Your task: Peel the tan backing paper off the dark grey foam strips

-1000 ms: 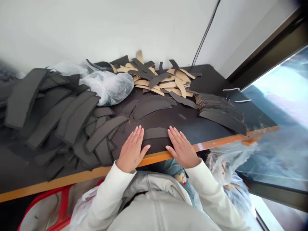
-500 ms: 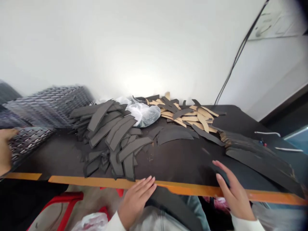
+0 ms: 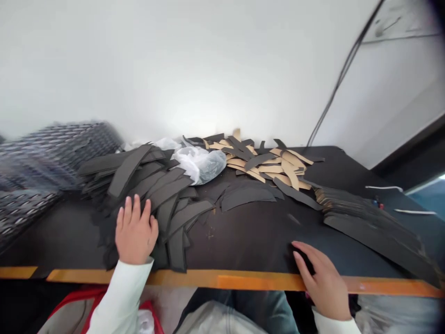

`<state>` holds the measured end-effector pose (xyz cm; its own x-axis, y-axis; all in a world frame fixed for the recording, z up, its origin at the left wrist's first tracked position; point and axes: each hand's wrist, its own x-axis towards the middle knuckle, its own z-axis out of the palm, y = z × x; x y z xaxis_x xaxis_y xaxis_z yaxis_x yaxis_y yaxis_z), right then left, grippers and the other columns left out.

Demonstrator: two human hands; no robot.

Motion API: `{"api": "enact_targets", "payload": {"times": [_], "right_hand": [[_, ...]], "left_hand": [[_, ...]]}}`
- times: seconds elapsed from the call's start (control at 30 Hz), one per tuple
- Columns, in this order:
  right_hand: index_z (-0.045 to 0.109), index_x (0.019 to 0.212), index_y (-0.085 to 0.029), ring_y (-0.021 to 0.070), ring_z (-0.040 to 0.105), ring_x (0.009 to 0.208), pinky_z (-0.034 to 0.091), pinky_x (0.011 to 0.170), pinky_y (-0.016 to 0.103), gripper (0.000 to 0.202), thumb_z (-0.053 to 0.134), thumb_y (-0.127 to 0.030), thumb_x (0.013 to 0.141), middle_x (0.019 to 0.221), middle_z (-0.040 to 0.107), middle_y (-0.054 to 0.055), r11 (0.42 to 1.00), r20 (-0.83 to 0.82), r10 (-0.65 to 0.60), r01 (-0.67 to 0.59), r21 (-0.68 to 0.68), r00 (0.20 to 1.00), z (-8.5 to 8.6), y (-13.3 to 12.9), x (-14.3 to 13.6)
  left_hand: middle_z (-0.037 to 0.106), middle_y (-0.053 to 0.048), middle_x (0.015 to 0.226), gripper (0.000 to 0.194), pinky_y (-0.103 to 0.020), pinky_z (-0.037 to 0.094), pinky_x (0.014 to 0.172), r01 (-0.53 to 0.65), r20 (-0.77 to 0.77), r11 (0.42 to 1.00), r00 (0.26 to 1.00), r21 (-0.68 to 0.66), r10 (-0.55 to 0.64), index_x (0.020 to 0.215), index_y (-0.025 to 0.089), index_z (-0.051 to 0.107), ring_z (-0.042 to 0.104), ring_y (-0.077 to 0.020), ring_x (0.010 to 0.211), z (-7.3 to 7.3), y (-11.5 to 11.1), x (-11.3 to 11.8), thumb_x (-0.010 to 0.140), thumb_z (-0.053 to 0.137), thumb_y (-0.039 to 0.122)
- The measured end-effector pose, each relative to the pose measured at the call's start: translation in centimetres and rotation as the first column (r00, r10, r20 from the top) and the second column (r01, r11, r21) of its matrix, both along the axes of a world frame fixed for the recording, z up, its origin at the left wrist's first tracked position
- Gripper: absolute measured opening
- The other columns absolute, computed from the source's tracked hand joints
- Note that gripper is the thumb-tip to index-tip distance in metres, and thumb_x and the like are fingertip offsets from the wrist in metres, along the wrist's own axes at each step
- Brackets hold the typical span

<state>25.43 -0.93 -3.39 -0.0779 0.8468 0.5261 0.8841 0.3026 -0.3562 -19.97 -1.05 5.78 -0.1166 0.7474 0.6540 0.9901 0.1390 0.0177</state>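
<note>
My left hand (image 3: 135,232) lies with its fingers stretched out over the front of a pile of dark grey curved strips (image 3: 174,188). Whether its palm touches the strips is hidden. Above the table's front edge hovers my right hand (image 3: 321,278), thumb and forefinger apart, with nothing visible between them. To its right is a neat stack of long black curved pieces (image 3: 368,232). A few flat black curved pieces (image 3: 248,195) lie loose farther back, between the pile and the stack.
Perforated grey sheets (image 3: 79,144) are stacked at the left. Behind the pile sits a white plastic bag (image 3: 205,164), beside scattered tan and black strips (image 3: 278,164). Orange tape (image 3: 250,282) runs along the table edge. A red chair (image 3: 78,301) stands below.
My left hand has moved from the table edge leftward and up onto the pile. The dark piece over my lap is out of sight, as is another person's hand at far left.
</note>
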Motion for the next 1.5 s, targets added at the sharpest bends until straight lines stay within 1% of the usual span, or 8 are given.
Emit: {"api": "enact_targets", "payload": {"times": [0.13, 0.27, 0.43, 0.63, 0.83, 1.0, 1.23, 1.5], "right_hand": [[0.065, 0.11, -0.026, 0.0214, 0.066, 0.103, 0.054, 0.088, 0.035, 0.028, 0.048, -0.042, 0.097, 0.11, 0.071, 0.004, 0.992, 0.026, 0.118, -0.116, -0.049, 0.993, 1.3, 1.1, 1.4], [0.065, 0.111, -0.021, 0.0289, 0.061, 0.116, 0.047, 0.102, 0.048, 0.032, 0.047, -0.042, 0.096, 0.117, 0.069, 0.01, 0.988, 0.105, -0.132, 0.122, 0.091, 0.986, 1.9, 3.7, 4.4], [0.052, 0.133, -0.007, 0.0389, 0.044, 0.135, 0.04, 0.106, 0.059, 0.058, 0.034, -0.049, 0.097, 0.139, 0.053, 0.025, 0.895, 0.147, -0.445, 0.439, 0.075, 0.883, -0.2, 6.1, 9.3], [0.048, 0.14, -0.014, 0.0318, 0.046, 0.135, 0.044, 0.107, 0.05, 0.058, 0.034, -0.051, 0.097, 0.148, 0.047, 0.018, 0.916, 0.171, -0.391, 0.4, -0.017, 0.904, -1.3, 6.0, 12.4], [0.05, 0.141, -0.016, 0.0311, 0.04, 0.14, 0.041, 0.11, 0.05, 0.052, 0.036, -0.044, 0.099, 0.151, 0.044, 0.016, 0.958, 0.247, -0.277, 0.287, -0.006, 0.929, -0.6, 4.9, 12.2], [0.042, 0.148, -0.021, 0.0308, 0.03, 0.146, 0.035, 0.113, 0.054, 0.053, 0.032, -0.043, 0.1, 0.156, 0.039, 0.01, 0.961, 0.355, -0.217, 0.263, -0.088, 0.909, -0.9, 4.2, 11.9], [0.043, 0.147, -0.021, 0.0283, 0.045, 0.137, 0.038, 0.11, 0.05, 0.058, 0.028, -0.051, 0.1, 0.149, 0.048, 0.01, 0.957, 0.411, -0.161, 0.244, -0.158, 0.897, -1.0, 2.3, 10.8], [0.045, 0.145, -0.015, 0.0327, 0.043, 0.137, 0.031, 0.113, 0.055, 0.06, 0.034, -0.049, 0.097, 0.145, 0.052, 0.015, 0.923, 0.38, -0.332, 0.38, -0.059, 0.864, 0.8, 2.5, 14.0]], "left_hand": [[0.019, -0.013, 0.162, 0.067, -0.062, 0.023, 0.117, 0.026, 0.03, 0.998, 0.999, 0.061, -0.028, 0.152, 0.018, 0.034, 0.021, -0.0411, 0.148, 0.5, -0.3, 2.1, 0.088, 0.054, 0.023], [0.035, -0.006, 0.158, 0.063, -0.055, 0.035, 0.114, 0.368, 0.047, 0.93, 0.929, -0.019, -0.367, 0.152, 0.028, 0.032, 0.032, -0.0339, 0.145, 0.6, 1.3, 7.1, 0.093, 0.051, 0.023], [0.039, -0.01, 0.155, 0.064, -0.043, 0.042, 0.111, 0.691, 0.01, 0.627, 0.675, -0.36, -0.738, 0.15, 0.021, 0.036, 0.042, -0.0279, 0.141, -3.2, 7.1, 14.1, 0.095, 0.046, 0.052], [0.041, -0.016, 0.153, 0.078, -0.044, 0.04, 0.112, 0.715, 0.034, 0.576, 0.638, -0.396, -0.769, 0.152, 0.014, 0.031, 0.043, -0.0285, 0.14, -7.2, 10.8, 14.7, 0.093, 0.04, 0.063], [0.042, -0.014, 0.153, 0.089, -0.039, 0.045, 0.107, 0.791, 0.042, 0.469, 0.525, -0.392, -0.85, 0.157, 0.018, 0.002, 0.048, -0.0269, 0.136, -6.5, 7.1, 13.7, 0.092, 0.047, 0.06], [0.037, -0.011, 0.155, 0.086, -0.033, 0.044, 0.108, 0.799, 0.116, 0.373, 0.476, -0.472, -0.872, 0.157, 0.017, 0.005, 0.046, -0.0245, 0.138, -5.2, 2.0, 14.4, 0.094, 0.046, 0.058], [0.037, -0.008, 0.155, 0.081, -0.038, 0.044, 0.109, 0.782, 0.112, 0.413, 0.516, -0.468, -0.849, 0.157, 0.019, 0.006, 0.045, -0.025, 0.138, -6.1, 0.5, 14.9, 0.096, 0.045, 0.054], [0.036, -0.008, 0.156, 0.075, -0.041, 0.04, 0.112, 0.806, 0.135, 0.415, 0.508, -0.421, -0.85, 0.157, 0.02, 0.011, 0.042, -0.0243, 0.14, -6.8, 0.6, 14.7, 0.097, 0.046, 0.049]]}}
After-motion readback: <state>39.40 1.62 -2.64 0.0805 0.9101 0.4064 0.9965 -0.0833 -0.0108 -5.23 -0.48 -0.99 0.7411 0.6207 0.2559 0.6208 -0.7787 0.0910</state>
